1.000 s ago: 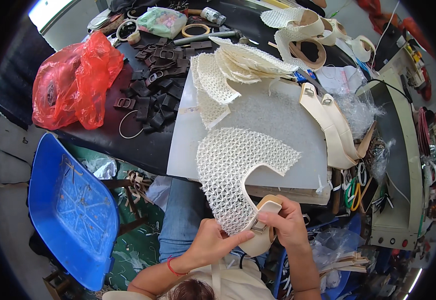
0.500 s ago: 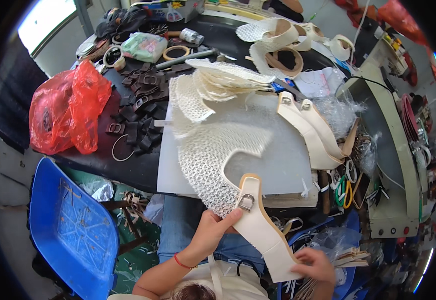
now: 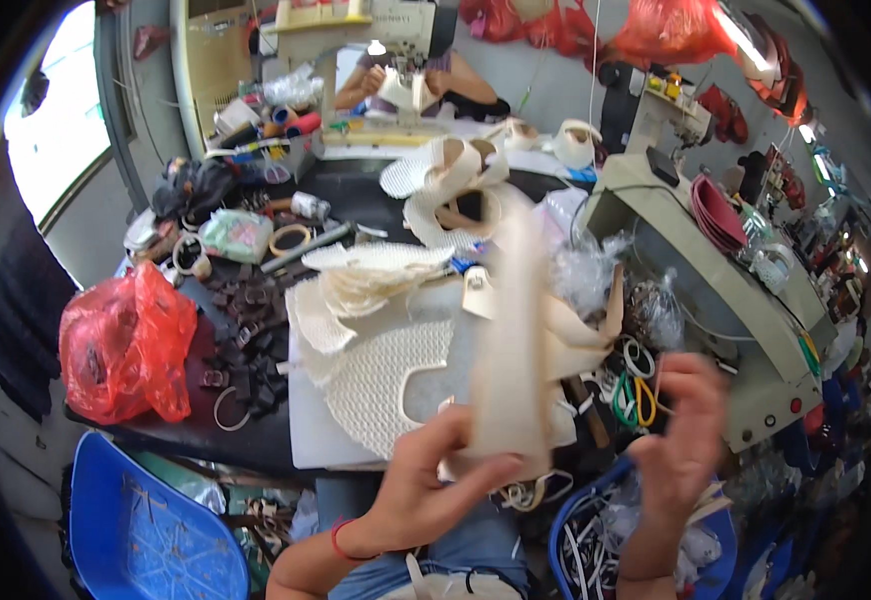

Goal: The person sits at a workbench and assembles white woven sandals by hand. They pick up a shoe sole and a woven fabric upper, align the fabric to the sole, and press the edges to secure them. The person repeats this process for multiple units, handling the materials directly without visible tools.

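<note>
My left hand (image 3: 436, 485) grips a cream shoe-upper piece (image 3: 516, 350) by its lower end. The piece stands up in front of me, smeared by motion, and its buckle cannot be made out. Beside it, a cream woven panel (image 3: 381, 385) reaches over the white board (image 3: 316, 445); whether it is joined to the held piece, I cannot tell. To the right, my right hand (image 3: 684, 430) is raised off the piece, fingers apart and loosely curled, holding nothing. Another cream strap with a buckle (image 3: 478, 293) lies behind, partly hidden by the held piece.
Woven pieces (image 3: 376, 275) are stacked on the board's far side. Dark straps with buckles (image 3: 246, 330) and a red plastic bag (image 3: 126, 340) lie left. Blue bins (image 3: 156, 530) flank me below. A machine (image 3: 696, 270) stands right. Across the table, a person works at a sewing machine (image 3: 356, 40).
The view has tipped up, bringing a person at a sewing machine into sight. My right hand has let go of the upper piece and risen. The piece has swung upright in my left hand.
</note>
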Motion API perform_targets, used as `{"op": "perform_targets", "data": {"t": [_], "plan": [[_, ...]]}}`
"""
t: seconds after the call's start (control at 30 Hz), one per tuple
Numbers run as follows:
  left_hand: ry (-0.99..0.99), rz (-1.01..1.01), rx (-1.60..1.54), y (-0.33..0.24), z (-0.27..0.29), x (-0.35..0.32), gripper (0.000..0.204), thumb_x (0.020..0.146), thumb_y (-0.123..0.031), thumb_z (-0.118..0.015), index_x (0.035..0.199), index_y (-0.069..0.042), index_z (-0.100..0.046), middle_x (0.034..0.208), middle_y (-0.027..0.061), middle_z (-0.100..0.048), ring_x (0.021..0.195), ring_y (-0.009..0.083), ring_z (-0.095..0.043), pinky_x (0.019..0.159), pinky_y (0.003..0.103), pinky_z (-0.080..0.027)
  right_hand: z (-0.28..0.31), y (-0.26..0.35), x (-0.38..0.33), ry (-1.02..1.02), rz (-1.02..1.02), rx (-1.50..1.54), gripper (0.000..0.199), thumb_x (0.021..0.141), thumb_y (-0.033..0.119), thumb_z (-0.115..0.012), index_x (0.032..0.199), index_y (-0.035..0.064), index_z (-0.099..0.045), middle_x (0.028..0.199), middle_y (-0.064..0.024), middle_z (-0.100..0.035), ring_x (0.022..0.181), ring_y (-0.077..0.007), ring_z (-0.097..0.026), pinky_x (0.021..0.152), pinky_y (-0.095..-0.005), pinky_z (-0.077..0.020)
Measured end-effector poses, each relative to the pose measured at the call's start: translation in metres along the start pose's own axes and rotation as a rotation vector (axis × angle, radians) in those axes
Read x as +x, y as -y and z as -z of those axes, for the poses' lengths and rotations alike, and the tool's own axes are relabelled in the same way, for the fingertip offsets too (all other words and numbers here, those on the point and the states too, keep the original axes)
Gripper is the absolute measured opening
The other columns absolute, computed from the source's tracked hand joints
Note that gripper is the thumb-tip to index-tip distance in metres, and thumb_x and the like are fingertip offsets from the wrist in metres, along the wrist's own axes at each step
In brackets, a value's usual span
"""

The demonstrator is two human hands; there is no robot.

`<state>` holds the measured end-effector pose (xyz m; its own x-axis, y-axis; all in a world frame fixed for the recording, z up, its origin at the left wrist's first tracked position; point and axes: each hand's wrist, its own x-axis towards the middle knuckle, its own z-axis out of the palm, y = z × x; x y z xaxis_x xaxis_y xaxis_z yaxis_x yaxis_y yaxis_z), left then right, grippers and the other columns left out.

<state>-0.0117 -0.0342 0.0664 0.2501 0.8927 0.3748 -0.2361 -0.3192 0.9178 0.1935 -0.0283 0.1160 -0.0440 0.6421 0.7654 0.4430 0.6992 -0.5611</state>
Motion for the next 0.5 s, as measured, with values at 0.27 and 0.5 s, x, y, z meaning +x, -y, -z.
{"op": "perform_targets", "data": {"t": [0.27,0.5], "plan": [[-0.295,-0.059,-0.241,0.001,0.026,-0.020,0.038,0.082,-0.004,-0.065,0.115,0.001,-0.046,0.105,0.0083,-0.057,0.098,0.0137,-0.053,0.084,0.028,-0.042,-0.079,-0.005,-0.001,0.544,-0.514,0.815,0.018,0.087,0.007,-0.058,0.101,-0.0034,-0.060,0.099,-0.0090,-0.058,0.085,-0.0097,-0.054,0.077,-0.0234,-0.0429],[-0.511,-0.623,1.319,-0.028,0.046,-0.026,0.050,0.079,-0.013,-0.067,0.122,-0.004,-0.042,0.112,0.0133,-0.054,0.120,0.0230,-0.041,0.102,0.048,-0.026,-0.100,-0.009,0.006,0.752,-0.788,0.934,0.020,0.091,0.015,-0.052,0.098,-0.0017,-0.061,0.081,0.0001,-0.059,0.074,-0.0015,-0.050,0.062,-0.0170,-0.0389]]}}
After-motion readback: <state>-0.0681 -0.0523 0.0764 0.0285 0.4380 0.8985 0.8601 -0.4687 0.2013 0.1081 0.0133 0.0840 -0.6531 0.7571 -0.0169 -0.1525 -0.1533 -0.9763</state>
